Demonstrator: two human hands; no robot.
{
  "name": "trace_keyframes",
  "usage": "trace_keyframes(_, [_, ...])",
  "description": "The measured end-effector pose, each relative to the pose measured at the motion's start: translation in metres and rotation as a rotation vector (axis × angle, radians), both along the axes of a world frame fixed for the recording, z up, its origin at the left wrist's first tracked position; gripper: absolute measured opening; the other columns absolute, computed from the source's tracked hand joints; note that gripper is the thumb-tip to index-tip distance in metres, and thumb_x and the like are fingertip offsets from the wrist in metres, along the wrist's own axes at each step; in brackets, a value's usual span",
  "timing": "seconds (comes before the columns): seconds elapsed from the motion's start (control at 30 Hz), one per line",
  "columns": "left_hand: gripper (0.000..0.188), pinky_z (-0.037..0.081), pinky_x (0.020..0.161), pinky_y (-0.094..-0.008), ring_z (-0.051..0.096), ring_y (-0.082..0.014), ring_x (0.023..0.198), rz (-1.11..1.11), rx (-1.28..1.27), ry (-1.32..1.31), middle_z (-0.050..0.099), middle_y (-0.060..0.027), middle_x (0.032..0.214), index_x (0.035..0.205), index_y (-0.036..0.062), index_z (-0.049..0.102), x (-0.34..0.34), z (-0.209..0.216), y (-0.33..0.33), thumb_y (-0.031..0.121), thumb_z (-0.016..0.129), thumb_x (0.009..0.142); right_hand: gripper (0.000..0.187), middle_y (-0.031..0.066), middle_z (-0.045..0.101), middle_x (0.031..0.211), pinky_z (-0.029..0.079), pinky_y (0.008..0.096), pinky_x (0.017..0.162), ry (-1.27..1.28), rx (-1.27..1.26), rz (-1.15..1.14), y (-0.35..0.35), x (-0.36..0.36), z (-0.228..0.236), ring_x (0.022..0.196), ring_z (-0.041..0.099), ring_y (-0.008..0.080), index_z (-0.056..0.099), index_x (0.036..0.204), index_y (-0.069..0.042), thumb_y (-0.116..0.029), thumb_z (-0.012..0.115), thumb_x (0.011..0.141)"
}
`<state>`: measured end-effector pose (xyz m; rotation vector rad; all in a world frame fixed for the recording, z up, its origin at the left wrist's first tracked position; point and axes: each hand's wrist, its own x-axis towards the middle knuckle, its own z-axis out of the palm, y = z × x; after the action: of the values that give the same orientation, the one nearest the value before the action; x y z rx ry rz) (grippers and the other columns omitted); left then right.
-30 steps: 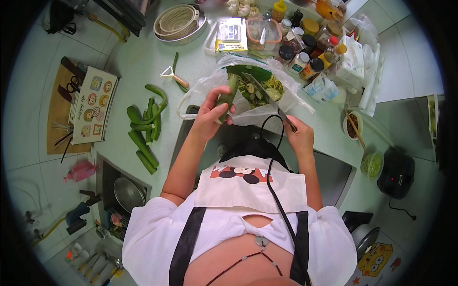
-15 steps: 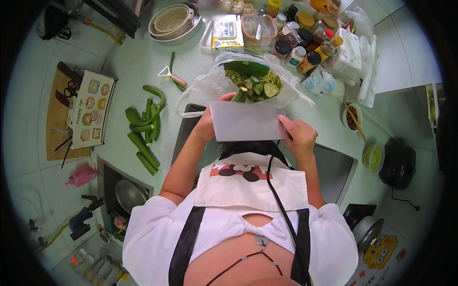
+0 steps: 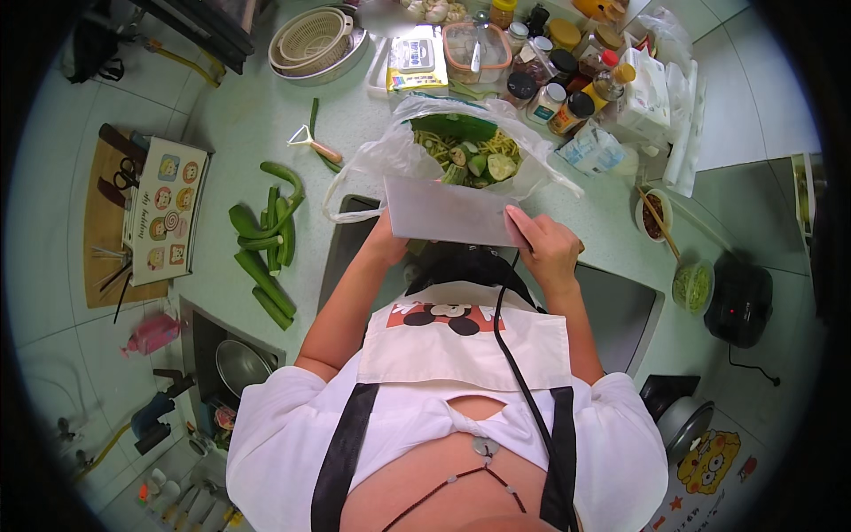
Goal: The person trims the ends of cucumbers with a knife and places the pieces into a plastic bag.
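My right hand [image 3: 548, 244] is closed around the handle of a broad cleaver [image 3: 452, 211], its blade stretching to the left in front of my apron. Behind the blade's left end is my left hand [image 3: 386, 241]; its fingers are hidden, and I cannot see what they hold. Just beyond the blade, a white plastic bag [image 3: 381, 166] lies spread, with green vegetable peelings and cut ends [image 3: 476, 166] inside. Several long green vegetable pieces [image 3: 277, 222] lie on the counter to the left. A peeler [image 3: 317, 145] rests further back, across a thin green strip.
Jars and bottles [image 3: 567, 97] crowd the back right. Pale baskets [image 3: 310, 40] stand at the back left. A knife rack [image 3: 164, 208] is on the left, above a sink holding a metal bowl [image 3: 241, 368]. A small bowl with chopsticks [image 3: 653, 215] sits on the right.
The cleaver has shifted slightly left and up, its blade now tilted down to the right. My left fingers, partly showing above the blade before, are now behind it.
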<state>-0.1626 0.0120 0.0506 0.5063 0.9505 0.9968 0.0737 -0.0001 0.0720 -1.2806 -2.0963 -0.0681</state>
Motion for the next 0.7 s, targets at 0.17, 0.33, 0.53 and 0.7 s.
trace_keyframes(0.17, [0.033,0.047,0.058,-0.0269,0.059,-0.0158,0.077,-0.202,0.136,0.181,0.060,-0.0079,0.095,0.105,0.0039,0.055,-0.007,-0.007,0.004,0.015,0.065,0.076,0.021,0.0031,0.044,0.054,0.037,0.0313,0.041,0.042,-0.010,-0.016,0.006,0.000,0.000,0.043,0.047,0.0202,0.068,0.091,-0.017,-0.012,0.071,0.071])
trace_keyframes(0.33, [0.031,0.046,0.055,-0.0256,0.059,-0.0142,0.070,-0.157,0.196,0.288,0.061,-0.0064,0.088,0.100,0.0028,0.055,-0.002,-0.003,0.008,0.014,0.067,0.073,0.021,0.0036,0.045,0.055,0.039,0.0312,0.042,0.048,-0.047,0.015,0.009,-0.001,0.000,0.044,0.048,0.0205,0.068,0.091,-0.017,-0.013,0.071,0.071])
trace_keyframes(0.53, [0.035,0.046,0.057,-0.0238,0.058,-0.0114,0.072,-0.236,0.168,0.270,0.059,-0.0052,0.089,0.106,0.0030,0.054,-0.004,-0.013,0.011,0.013,0.066,0.075,0.021,0.0046,0.050,0.059,0.041,0.0327,0.044,0.044,-0.129,-0.005,0.009,0.002,-0.012,0.048,0.052,0.0231,0.067,0.093,-0.017,-0.014,0.069,0.073])
trace_keyframes(0.7, [0.043,0.046,0.059,-0.0229,0.059,-0.0110,0.072,-0.329,0.256,0.122,0.058,-0.0029,0.090,0.118,0.0025,0.050,-0.001,0.020,0.011,0.013,0.065,0.079,0.018,0.0067,0.055,0.065,0.045,0.0360,0.051,-0.070,-0.321,-0.159,0.017,0.036,-0.033,0.057,0.056,0.0277,0.066,0.094,-0.019,-0.017,0.065,0.076])
